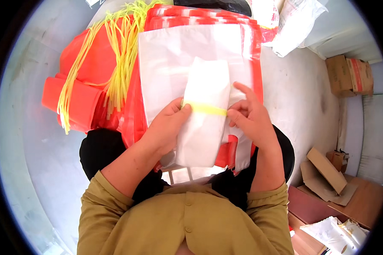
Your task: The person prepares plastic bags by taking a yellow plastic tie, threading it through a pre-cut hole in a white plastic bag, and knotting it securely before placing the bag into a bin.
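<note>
A folded bundle of white plastic bags (206, 86) lies lengthwise before me, with a yellow tie strip (207, 109) around its middle. My left hand (169, 122) grips the bundle's left edge, its thumb on the strip. At the right edge, my right hand (250, 116) pinches the strip between thumb and fingers, the index finger raised. Beneath is a flat white plastic bag (166, 57) on a stack of red plastic bags (204, 14). Many loose yellow strips (123, 60) hang over a folded red bundle (73, 102) on the left.
Black plastic (217, 3) and a white plastic sack (296, 25) are beyond the stack. A cardboard box (349, 76) stands at the far right. Opened cardboard (328, 175) rests on a brown wooden surface (370, 197) at the lower right, near patterned white material (335, 234).
</note>
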`<state>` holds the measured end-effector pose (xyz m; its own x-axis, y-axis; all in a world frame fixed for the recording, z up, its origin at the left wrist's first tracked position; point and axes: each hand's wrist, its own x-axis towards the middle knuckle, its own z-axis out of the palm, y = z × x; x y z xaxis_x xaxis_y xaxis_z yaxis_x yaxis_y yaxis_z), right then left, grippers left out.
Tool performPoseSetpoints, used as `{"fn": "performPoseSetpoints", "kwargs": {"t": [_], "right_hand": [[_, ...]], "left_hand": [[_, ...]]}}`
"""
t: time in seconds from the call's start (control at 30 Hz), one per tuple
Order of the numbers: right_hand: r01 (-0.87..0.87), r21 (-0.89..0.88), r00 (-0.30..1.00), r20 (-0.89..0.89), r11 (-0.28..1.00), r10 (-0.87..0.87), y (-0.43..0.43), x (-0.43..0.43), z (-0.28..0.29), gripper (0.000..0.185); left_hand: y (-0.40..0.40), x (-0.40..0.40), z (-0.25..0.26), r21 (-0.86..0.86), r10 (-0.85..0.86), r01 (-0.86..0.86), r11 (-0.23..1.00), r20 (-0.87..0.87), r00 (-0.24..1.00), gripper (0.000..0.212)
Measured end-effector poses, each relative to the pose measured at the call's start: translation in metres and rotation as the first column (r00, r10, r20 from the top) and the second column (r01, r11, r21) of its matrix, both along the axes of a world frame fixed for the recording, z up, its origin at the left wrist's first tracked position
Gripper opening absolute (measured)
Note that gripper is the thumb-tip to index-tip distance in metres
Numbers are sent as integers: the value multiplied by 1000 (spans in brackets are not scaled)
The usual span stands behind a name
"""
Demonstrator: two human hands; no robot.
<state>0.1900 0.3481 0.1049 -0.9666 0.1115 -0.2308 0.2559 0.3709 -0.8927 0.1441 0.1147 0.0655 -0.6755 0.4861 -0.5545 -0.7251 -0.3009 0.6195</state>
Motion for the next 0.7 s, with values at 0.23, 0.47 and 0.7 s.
{"fn": "performPoseSetpoints", "kwargs": {"t": [0.23,0.47,0.7], "right_hand": [[1,-165,994,112,986,18,-13,-9,-7,62],[-56,-78,996,70,995,62,-14,-6,-11,63],[-199,-402,980,-66,894,189,-23,4,-33,61]], "left_hand": [[2,-1,7,4,-59,60,998,-16,998,36],[-2,0,1,23,-53,54,998,-19,998,39],[1,0,4,56,-10,9,998,11,1000,36]]}}
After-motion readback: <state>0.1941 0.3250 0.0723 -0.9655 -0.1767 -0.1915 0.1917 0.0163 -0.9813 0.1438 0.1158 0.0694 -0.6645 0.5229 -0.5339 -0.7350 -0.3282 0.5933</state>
